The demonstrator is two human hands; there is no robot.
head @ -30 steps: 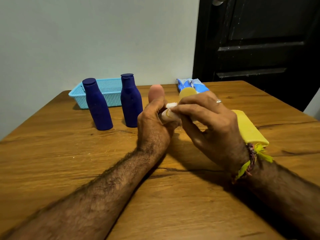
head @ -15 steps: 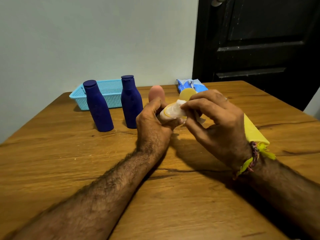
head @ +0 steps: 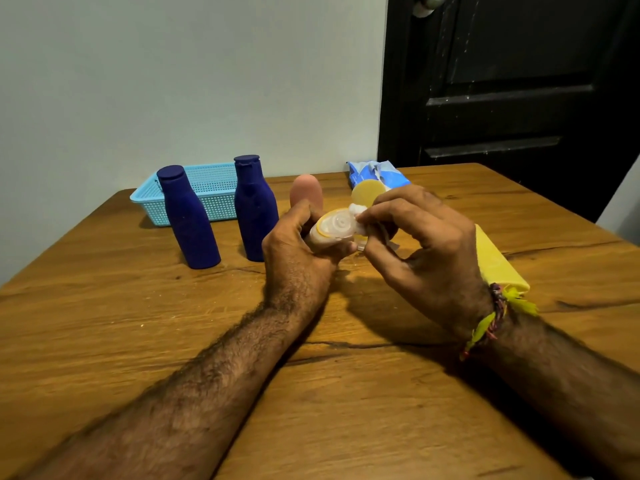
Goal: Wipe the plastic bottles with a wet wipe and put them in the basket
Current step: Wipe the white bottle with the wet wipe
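A small pale bottle point(head: 334, 230), in front of the basket point(head: 211, 188), is being gripped by the left hand point(head: 298, 247) while the wet wipe point(head: 358, 211) is being pinched against it by the right hand point(head: 426, 244); turning is probably needed next.

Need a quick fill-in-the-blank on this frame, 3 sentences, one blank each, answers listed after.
1. The number of dark blue bottles standing upright on the table is ____.
2. The small pale bottle is held in the ____ hand, while the other hand pinches a white wipe against it.
3. The light blue basket sits ____ the two dark blue bottles, near the wall.

Missing words: two; left; behind
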